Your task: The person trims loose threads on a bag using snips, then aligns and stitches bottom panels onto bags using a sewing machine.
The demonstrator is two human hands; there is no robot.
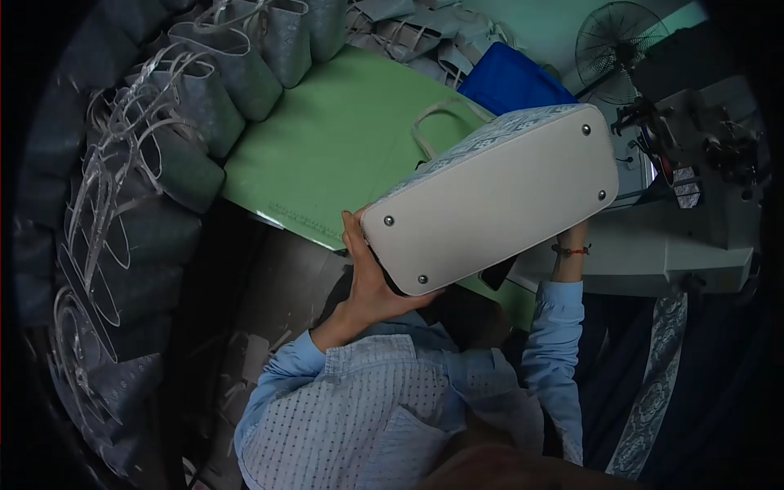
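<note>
A handbag [498,196] is tilted so that its cream base with metal studs faces me. Its patterned side shows along the upper edge, and a pale handle [437,122] sticks out beyond it. My left hand [371,282] grips the bag's left end, thumb along the lower edge and fingers up the side. At the lower right edge, my right hand [574,235] reaches up behind the bag and holds it there; its fingers are hidden.
A green tabletop [327,139] lies beneath the bag. Rows of grey handbags [184,155] line the left. Behind stand a blue bin [510,77] and a fan [621,41]. A sewing machine [710,163] is at right, with a patterned strip [657,384] hanging below.
</note>
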